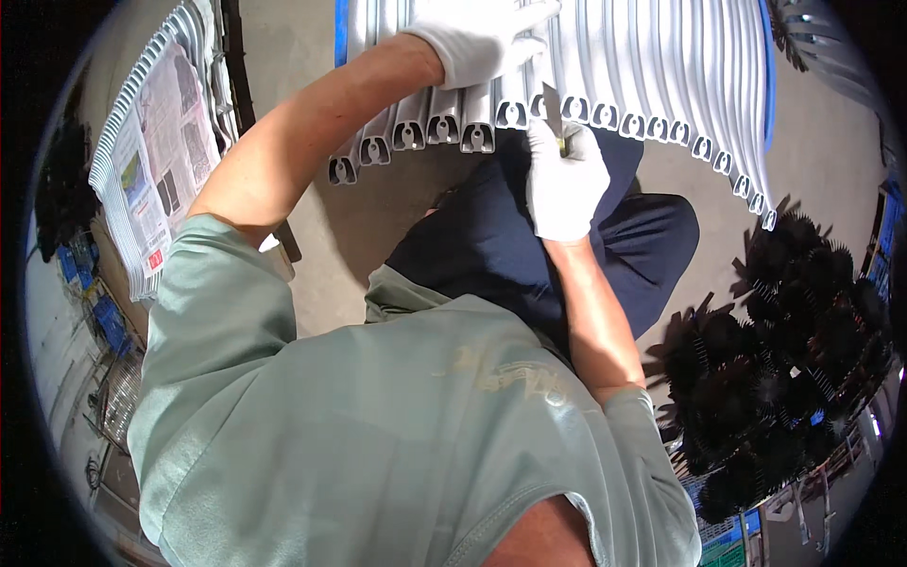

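A row of long silver metal profiles [614, 57] lies side by side in front of me, their hollow cut ends toward my lap. My left hand [477, 42], in a white glove, rests over the profiles with thumb and fingers apart, its far side cut off by the picture's top edge. White-gloved as well, my right hand [567, 184] is closed around a knife with a flat grey blade [552, 104]. The blade points up at the end of one profile near the middle of the row. Most of the knife's handle is hidden in the glove; a yellow-green bit shows.
To the left stands a stack of similar profiles with a printed paper sheet [170, 132] over it. Blue edges [768, 85] flank the row. A heap of black, spiky-edged parts [775, 369] lies at the right. My dark-trousered legs [491, 227] are beneath the profile ends.
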`<control>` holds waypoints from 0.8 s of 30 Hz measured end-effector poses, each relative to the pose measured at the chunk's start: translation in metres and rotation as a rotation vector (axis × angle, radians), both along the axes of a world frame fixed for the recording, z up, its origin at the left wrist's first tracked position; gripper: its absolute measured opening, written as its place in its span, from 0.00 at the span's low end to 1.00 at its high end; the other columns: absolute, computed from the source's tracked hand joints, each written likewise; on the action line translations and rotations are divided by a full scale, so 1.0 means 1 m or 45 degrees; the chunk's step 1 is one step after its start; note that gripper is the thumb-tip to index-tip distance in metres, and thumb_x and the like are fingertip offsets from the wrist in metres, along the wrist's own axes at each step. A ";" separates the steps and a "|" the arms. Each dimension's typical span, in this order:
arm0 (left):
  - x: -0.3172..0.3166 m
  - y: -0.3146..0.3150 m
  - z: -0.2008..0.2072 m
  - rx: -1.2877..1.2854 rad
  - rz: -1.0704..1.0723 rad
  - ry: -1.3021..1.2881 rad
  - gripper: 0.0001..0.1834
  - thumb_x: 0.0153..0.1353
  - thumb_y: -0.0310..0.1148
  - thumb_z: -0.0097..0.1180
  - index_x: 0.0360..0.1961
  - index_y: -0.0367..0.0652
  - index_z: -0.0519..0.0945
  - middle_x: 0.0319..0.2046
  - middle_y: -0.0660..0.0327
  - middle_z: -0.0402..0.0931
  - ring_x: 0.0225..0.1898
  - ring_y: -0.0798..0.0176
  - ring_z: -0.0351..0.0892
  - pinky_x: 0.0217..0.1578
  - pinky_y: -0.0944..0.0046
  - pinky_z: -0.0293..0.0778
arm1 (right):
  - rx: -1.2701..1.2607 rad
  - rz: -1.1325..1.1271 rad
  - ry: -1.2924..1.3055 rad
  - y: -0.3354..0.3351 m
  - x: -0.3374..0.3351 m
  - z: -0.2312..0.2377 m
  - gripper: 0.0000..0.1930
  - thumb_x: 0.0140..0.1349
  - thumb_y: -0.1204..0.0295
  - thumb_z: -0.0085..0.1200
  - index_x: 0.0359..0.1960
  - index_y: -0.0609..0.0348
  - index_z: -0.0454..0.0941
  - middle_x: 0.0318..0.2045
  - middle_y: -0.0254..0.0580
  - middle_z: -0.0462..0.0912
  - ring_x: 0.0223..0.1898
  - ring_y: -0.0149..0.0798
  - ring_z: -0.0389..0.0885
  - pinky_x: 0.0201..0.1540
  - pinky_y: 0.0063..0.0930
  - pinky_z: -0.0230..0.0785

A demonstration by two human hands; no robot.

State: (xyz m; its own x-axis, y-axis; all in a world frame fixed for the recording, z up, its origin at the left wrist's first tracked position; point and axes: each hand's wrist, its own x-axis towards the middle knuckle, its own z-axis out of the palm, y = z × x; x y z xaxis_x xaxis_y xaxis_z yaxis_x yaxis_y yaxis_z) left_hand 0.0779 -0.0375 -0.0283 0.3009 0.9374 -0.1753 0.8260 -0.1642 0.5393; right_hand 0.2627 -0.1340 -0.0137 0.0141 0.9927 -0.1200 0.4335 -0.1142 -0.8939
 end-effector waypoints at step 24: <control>0.014 -0.032 0.020 0.706 -0.188 0.192 0.26 0.62 0.43 0.51 0.55 0.36 0.76 0.52 0.45 0.75 0.50 0.44 0.75 0.61 0.46 0.64 | -0.492 -0.145 0.191 -0.016 -0.014 0.030 0.12 0.61 0.71 0.56 0.21 0.63 0.77 0.13 0.35 0.73 0.16 0.30 0.66 0.22 0.22 0.61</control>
